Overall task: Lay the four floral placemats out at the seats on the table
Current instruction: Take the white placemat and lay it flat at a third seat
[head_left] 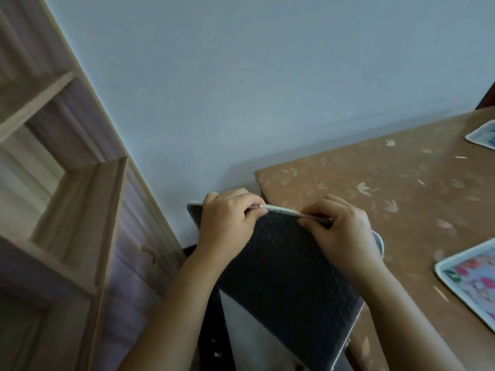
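Both hands hold a placemat [286,266] upright over the table's near left corner, its dark grey dotted back facing me. My left hand [227,223] pinches its top edge at the left. My right hand [340,231] pinches the same edge further right. A second mat edge seems to peek out behind my right wrist. A floral placemat [471,279] with a white border lies flat at the table's right side. Another placemat [482,136] lies at the far right, cut off by the frame.
The table [375,183] has a brown cloth with pale leaf prints and stands against a pale blue wall. A wooden shelf unit [67,183] rises at the left. A dark chair back [194,214] shows behind my left hand, another at the far right edge.
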